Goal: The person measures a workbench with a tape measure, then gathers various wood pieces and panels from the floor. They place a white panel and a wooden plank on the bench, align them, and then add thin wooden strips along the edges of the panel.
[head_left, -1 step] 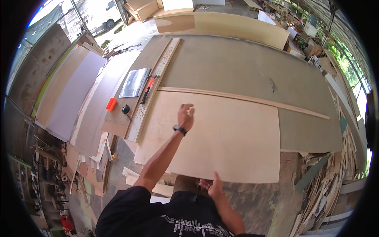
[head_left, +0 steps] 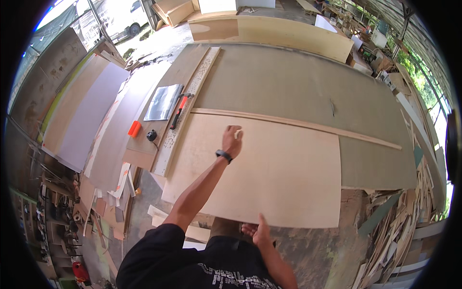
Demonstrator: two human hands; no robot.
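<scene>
A pale plywood panel [head_left: 284,173] lies on the large grey-brown table board [head_left: 269,72], its near edge in front of my body. Over the panel's left half is my left hand [head_left: 232,142], with a dark wristband and curled fingers. Whatever those fingers may hold is too small to make out. My right hand [head_left: 259,232] grips the near edge, thumb at the top and fingers below. Along the panel's far edge runs a thin wooden strip [head_left: 298,126], reaching out past its right corner.
Left of the panel, a speckled long board [head_left: 190,101] bears a red-and-black hammer [head_left: 179,111]. A tape measure [head_left: 152,135], an orange block [head_left: 134,128] and a shiny silver sheet [head_left: 162,102] lie beside it. Scrap wood [head_left: 392,231] is heaped at right.
My left hand has shifted slightly to the right over the panel. My right hand stays at the near edge, and the whole view has tilted a little.
</scene>
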